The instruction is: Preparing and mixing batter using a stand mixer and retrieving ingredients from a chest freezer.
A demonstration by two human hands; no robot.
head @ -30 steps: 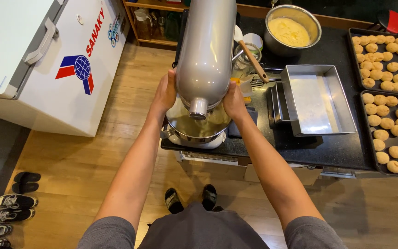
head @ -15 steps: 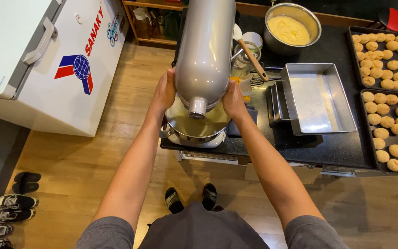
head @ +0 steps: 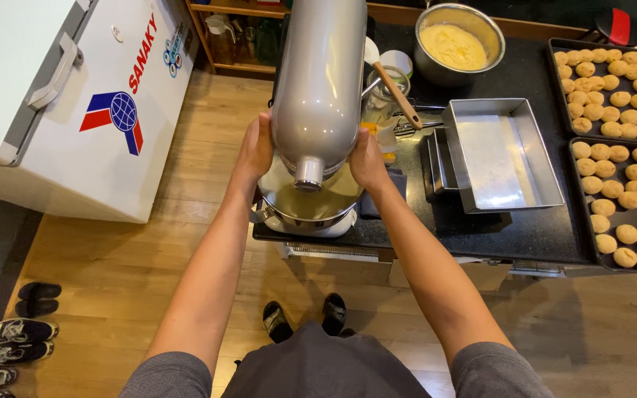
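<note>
A grey stand mixer head is tilted up over its steel bowl, which holds pale batter. My left hand grips the left side of the mixer head near its lower end. My right hand presses on the right side of it. The bare attachment shaft points toward me between both hands. The mixer stands at the front left corner of a black counter.
Empty metal baking pan to the right. Two trays of round biscuits at the far right. A steel bowl of yellow batter stands behind. White chest freezer on the left; shoes on the wooden floor.
The mixer head has tipped slightly higher between my hands, showing more of the bowl beneath. Both hands stay on its sides.
</note>
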